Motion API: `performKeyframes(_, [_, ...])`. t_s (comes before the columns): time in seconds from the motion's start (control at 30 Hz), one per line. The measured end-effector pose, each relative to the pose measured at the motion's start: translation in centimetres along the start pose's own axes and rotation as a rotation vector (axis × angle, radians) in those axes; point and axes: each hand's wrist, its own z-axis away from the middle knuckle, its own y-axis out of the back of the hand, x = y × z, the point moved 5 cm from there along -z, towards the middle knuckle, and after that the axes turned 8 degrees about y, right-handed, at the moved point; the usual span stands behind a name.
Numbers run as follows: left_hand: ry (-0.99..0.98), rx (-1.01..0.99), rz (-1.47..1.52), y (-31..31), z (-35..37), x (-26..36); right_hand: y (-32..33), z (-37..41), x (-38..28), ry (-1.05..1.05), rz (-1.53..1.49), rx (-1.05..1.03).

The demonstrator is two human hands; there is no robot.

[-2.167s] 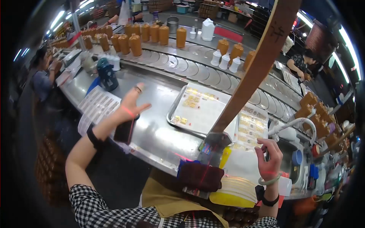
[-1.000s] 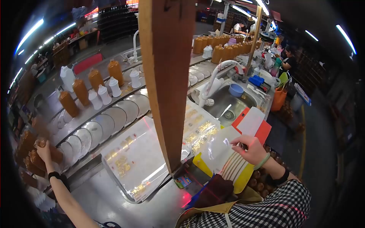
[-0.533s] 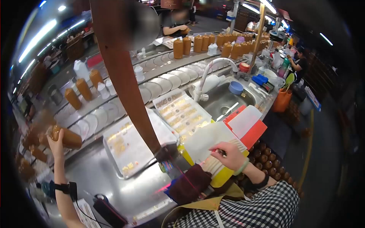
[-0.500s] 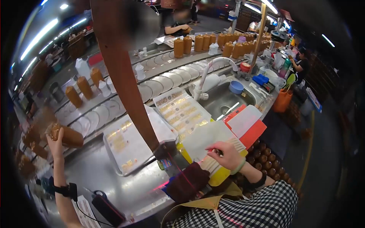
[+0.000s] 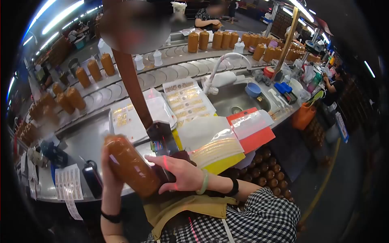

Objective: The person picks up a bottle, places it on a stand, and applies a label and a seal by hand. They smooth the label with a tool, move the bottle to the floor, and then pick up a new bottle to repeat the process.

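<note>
A glossy brown bottle (image 5: pixel 131 164) is tilted in front of my body, its neck end toward the upper left. My left hand (image 5: pixel 110 170) wraps round its left side, the fingers partly hidden behind it. My right hand (image 5: pixel 184 174) is beside the bottle's lower right side, fingers stretched out and thumb apart. On that wrist are a pale green bangle (image 5: pixel 204 181) and a black band. Just beyond the right hand, a pale sheet with gold stripes (image 5: pixel 214 148) lies over a yellow folder (image 5: pixel 227 164).
A brown upright post (image 5: pixel 135 87) rises before me. Behind it are a white tray (image 5: pixel 142 111), a printed decal sheet (image 5: pixel 188 99) and a sink (image 5: pixel 233 106) with a curved tap. Brown bottles (image 5: pixel 219 40) line the conveyor (image 5: pixel 174 73). A co-worker (image 5: pixel 206 18) sits across.
My left hand has brought the brown bottle from the far left to in front of my body. My right hand has left the striped sheet, opened its fingers and moved left to the bottle.
</note>
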Motion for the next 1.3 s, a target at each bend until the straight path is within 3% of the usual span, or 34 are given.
performKeyframes(0.1, [0.135,-0.065,0.070,-3.4,-0.2,-4.6,-0.5,1.4,-0.3,-0.116,-0.046,0.100])
performKeyframes(0.13, [0.198,-0.004,0.083,-4.7,0.4,-5.2,-0.3,2.1,-0.4,-0.122,-0.052,0.096])
performKeyframes(0.17, [0.149,-0.111,0.062,-4.7,0.6,-6.3,0.3,2.9,-0.2,-0.186,-0.082,0.086])
performKeyframes(0.23, [0.025,0.057,-0.223,-5.8,2.4,-7.9,0.7,4.5,0.0,-0.257,-0.122,0.074])
performKeyframes(0.3, [-0.015,0.021,-0.376,-6.1,3.1,-10.4,0.8,6.0,0.6,-0.353,-0.054,0.092])
performKeyframes(0.37, [0.152,0.039,-0.313,-6.0,3.2,-12.2,0.6,6.6,1.0,-0.330,-0.018,0.092])
performKeyframes(0.43, [0.176,0.045,-0.261,-6.0,3.2,-13.1,0.4,7.2,1.4,-0.346,0.064,0.080])
performKeyframes(0.63, [0.059,0.035,-0.271,-6.4,0.9,-12.8,0.5,6.4,3.1,-0.337,0.114,0.125])
performKeyframes(0.87, [0.096,-0.025,-0.306,-5.7,-0.9,-13.6,0.2,6.3,5.1,-0.316,0.255,0.119])
performKeyframes(1.3, [0.089,0.006,-0.183,-5.0,-2.7,-13.4,0.9,4.7,5.9,-0.318,0.205,0.080])
